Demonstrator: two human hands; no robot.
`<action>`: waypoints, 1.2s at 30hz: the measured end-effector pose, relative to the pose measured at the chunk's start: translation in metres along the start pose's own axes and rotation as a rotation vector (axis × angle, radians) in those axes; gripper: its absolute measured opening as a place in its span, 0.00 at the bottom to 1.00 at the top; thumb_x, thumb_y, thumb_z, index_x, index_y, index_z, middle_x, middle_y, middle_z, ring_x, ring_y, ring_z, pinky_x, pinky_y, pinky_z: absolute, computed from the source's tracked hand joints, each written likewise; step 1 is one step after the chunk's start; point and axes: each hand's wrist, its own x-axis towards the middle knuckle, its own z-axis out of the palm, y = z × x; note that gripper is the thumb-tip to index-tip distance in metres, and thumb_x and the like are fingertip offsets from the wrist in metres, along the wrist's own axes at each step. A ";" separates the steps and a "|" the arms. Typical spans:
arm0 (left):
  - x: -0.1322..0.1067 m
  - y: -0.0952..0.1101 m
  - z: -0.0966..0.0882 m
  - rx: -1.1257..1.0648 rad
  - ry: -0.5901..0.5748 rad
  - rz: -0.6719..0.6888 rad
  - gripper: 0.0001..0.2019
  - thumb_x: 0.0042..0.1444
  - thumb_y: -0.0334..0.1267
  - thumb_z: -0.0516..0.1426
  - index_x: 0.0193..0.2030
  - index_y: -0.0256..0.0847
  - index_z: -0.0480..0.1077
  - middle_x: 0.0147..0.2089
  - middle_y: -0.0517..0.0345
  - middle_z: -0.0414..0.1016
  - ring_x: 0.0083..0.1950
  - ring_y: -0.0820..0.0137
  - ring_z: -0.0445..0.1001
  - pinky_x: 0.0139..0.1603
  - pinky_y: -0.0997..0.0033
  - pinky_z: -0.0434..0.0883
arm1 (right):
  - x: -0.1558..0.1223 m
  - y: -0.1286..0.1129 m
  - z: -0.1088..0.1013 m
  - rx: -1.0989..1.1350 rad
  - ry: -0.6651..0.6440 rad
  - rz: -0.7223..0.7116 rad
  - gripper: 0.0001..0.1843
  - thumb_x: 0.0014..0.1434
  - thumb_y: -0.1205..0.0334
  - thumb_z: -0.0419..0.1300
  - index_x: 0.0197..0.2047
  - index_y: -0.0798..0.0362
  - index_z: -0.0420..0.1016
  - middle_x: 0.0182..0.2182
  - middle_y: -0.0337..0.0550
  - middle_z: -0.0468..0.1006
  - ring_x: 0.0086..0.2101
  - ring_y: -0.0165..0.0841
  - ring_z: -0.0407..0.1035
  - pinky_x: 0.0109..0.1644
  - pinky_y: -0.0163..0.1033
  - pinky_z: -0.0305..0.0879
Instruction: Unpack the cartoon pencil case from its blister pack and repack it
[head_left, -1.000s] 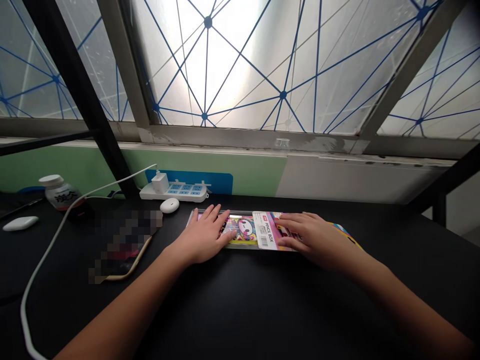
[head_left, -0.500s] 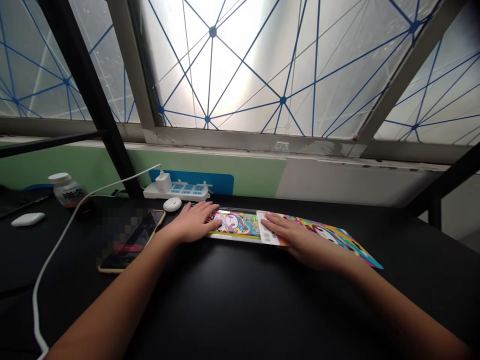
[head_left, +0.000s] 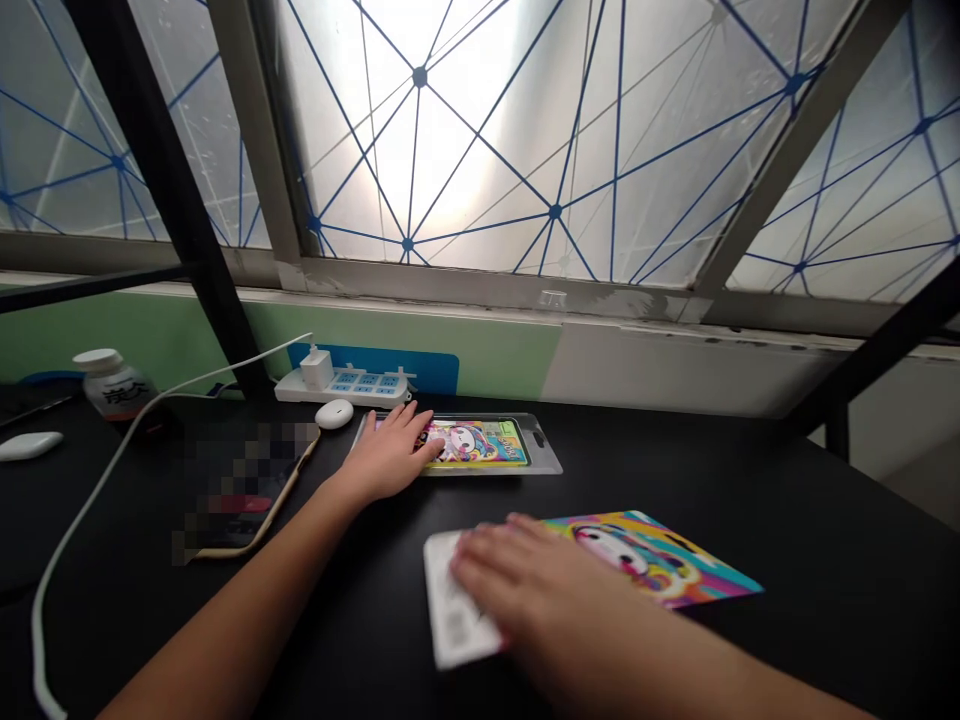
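Observation:
My left hand (head_left: 390, 455) lies flat with fingers stretched on the left end of a clear plastic pack holding a colourful pencil box (head_left: 480, 443), near the far edge of the black table (head_left: 787, 480). My right hand (head_left: 517, 585) is blurred, fingers spread flat on a colourful printed card (head_left: 645, 555) with a white barcode end, which lies on the table nearer to me and apart from the pack.
A phone (head_left: 240, 490) lies left of my left arm. Behind it are a white power strip (head_left: 345, 383) with a charger and cable (head_left: 82, 500), a small white oval object (head_left: 334, 412), a bottle (head_left: 112, 385) and another white object (head_left: 28, 445) at far left.
My right hand has slid the printed card off the plastic pack and pulled it toward me. My left hand has stayed on the pack.

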 end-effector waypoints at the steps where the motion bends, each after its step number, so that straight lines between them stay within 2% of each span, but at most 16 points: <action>1: 0.000 0.003 0.002 0.005 0.011 0.006 0.34 0.67 0.60 0.41 0.72 0.42 0.55 0.77 0.44 0.44 0.77 0.53 0.43 0.71 0.35 0.41 | 0.008 -0.012 0.012 0.024 -0.052 -0.098 0.30 0.67 0.54 0.54 0.69 0.54 0.62 0.66 0.55 0.66 0.61 0.51 0.65 0.66 0.57 0.60; 2: -0.001 0.006 0.004 0.012 0.023 0.013 0.34 0.67 0.59 0.42 0.72 0.42 0.55 0.77 0.44 0.44 0.77 0.53 0.42 0.71 0.35 0.41 | 0.016 -0.021 0.023 0.032 -0.079 -0.144 0.29 0.70 0.52 0.51 0.70 0.55 0.60 0.68 0.56 0.61 0.64 0.51 0.61 0.66 0.56 0.59; 4: -0.003 0.012 0.008 0.029 0.040 0.024 0.33 0.68 0.58 0.42 0.72 0.42 0.56 0.77 0.44 0.44 0.77 0.52 0.43 0.71 0.34 0.42 | 0.032 -0.026 0.034 0.082 -0.095 -0.140 0.35 0.69 0.45 0.51 0.71 0.58 0.56 0.69 0.60 0.56 0.67 0.52 0.53 0.68 0.57 0.55; 7: -0.004 0.019 0.011 0.053 0.046 0.034 0.32 0.68 0.58 0.42 0.72 0.43 0.57 0.77 0.44 0.44 0.77 0.51 0.43 0.70 0.33 0.42 | 0.053 -0.015 0.033 0.195 -0.027 -0.075 0.44 0.66 0.38 0.52 0.73 0.60 0.52 0.71 0.61 0.52 0.70 0.51 0.43 0.72 0.57 0.43; 10: -0.003 0.021 0.013 0.072 0.038 0.042 0.32 0.68 0.58 0.42 0.72 0.43 0.57 0.77 0.44 0.46 0.77 0.51 0.43 0.70 0.32 0.43 | 0.069 -0.001 0.027 0.252 0.067 -0.060 0.41 0.67 0.40 0.51 0.73 0.56 0.51 0.72 0.57 0.51 0.71 0.48 0.41 0.73 0.55 0.38; 16: -0.002 0.019 0.014 0.081 0.056 0.073 0.32 0.69 0.57 0.41 0.71 0.42 0.57 0.76 0.44 0.47 0.77 0.51 0.43 0.70 0.33 0.45 | 0.074 0.001 0.031 0.272 0.120 -0.034 0.34 0.70 0.44 0.50 0.72 0.53 0.56 0.71 0.52 0.57 0.69 0.44 0.47 0.73 0.51 0.40; 19: -0.004 0.021 0.014 0.081 0.081 0.074 0.30 0.69 0.56 0.43 0.70 0.43 0.59 0.76 0.45 0.49 0.76 0.50 0.44 0.69 0.33 0.47 | 0.074 0.001 0.034 0.310 0.162 -0.046 0.30 0.67 0.49 0.55 0.68 0.53 0.61 0.66 0.51 0.65 0.65 0.43 0.56 0.69 0.48 0.51; 22: -0.010 0.026 0.009 0.109 0.193 0.093 0.25 0.69 0.54 0.43 0.64 0.45 0.66 0.73 0.46 0.57 0.74 0.50 0.52 0.69 0.35 0.49 | 0.076 0.005 0.033 0.328 0.260 -0.087 0.15 0.67 0.60 0.54 0.53 0.54 0.75 0.50 0.49 0.79 0.51 0.40 0.70 0.58 0.43 0.65; 24: -0.014 0.029 0.004 0.122 0.283 0.138 0.22 0.70 0.51 0.44 0.58 0.44 0.70 0.66 0.48 0.69 0.68 0.53 0.63 0.69 0.40 0.52 | 0.075 0.012 0.025 0.282 0.367 -0.104 0.14 0.68 0.63 0.50 0.42 0.54 0.77 0.39 0.48 0.80 0.41 0.37 0.72 0.50 0.42 0.67; 26: -0.016 0.031 -0.001 0.120 0.336 0.177 0.19 0.71 0.48 0.45 0.54 0.43 0.72 0.57 0.50 0.76 0.60 0.56 0.70 0.65 0.48 0.59 | 0.072 0.026 0.012 0.200 0.450 -0.048 0.16 0.69 0.61 0.48 0.37 0.53 0.76 0.35 0.47 0.79 0.37 0.37 0.70 0.45 0.42 0.67; 28: -0.016 0.030 -0.004 0.121 0.350 0.181 0.18 0.70 0.47 0.46 0.51 0.43 0.74 0.52 0.50 0.78 0.56 0.57 0.72 0.59 0.54 0.65 | 0.066 0.049 -0.003 0.102 0.439 0.096 0.17 0.70 0.59 0.47 0.37 0.53 0.75 0.35 0.48 0.77 0.37 0.38 0.70 0.43 0.43 0.67; 31: -0.014 0.025 -0.005 0.130 0.328 0.168 0.17 0.69 0.46 0.48 0.51 0.43 0.74 0.51 0.50 0.78 0.54 0.56 0.72 0.54 0.56 0.67 | 0.054 0.096 -0.018 -0.010 0.261 0.315 0.16 0.68 0.53 0.52 0.43 0.53 0.76 0.41 0.51 0.75 0.41 0.42 0.70 0.46 0.48 0.67; 32: -0.012 0.023 -0.004 0.127 0.310 0.174 0.17 0.68 0.47 0.49 0.51 0.43 0.74 0.52 0.50 0.78 0.54 0.56 0.71 0.53 0.56 0.67 | 0.050 0.111 -0.021 -0.017 0.223 0.371 0.19 0.65 0.47 0.56 0.48 0.54 0.76 0.45 0.53 0.75 0.44 0.45 0.70 0.48 0.50 0.68; 34: -0.010 0.021 -0.003 0.119 0.278 0.197 0.17 0.68 0.47 0.49 0.52 0.44 0.74 0.54 0.51 0.76 0.54 0.57 0.71 0.54 0.57 0.68 | 0.044 0.137 -0.022 0.027 0.161 0.418 0.29 0.59 0.38 0.59 0.52 0.52 0.74 0.48 0.54 0.73 0.48 0.49 0.68 0.51 0.52 0.67; 36: -0.009 0.020 -0.002 0.116 0.259 0.214 0.17 0.68 0.48 0.50 0.54 0.44 0.74 0.55 0.51 0.75 0.55 0.56 0.70 0.55 0.56 0.67 | 0.042 0.150 -0.023 0.076 0.122 0.416 0.34 0.55 0.33 0.60 0.53 0.50 0.74 0.49 0.54 0.71 0.51 0.49 0.66 0.53 0.52 0.67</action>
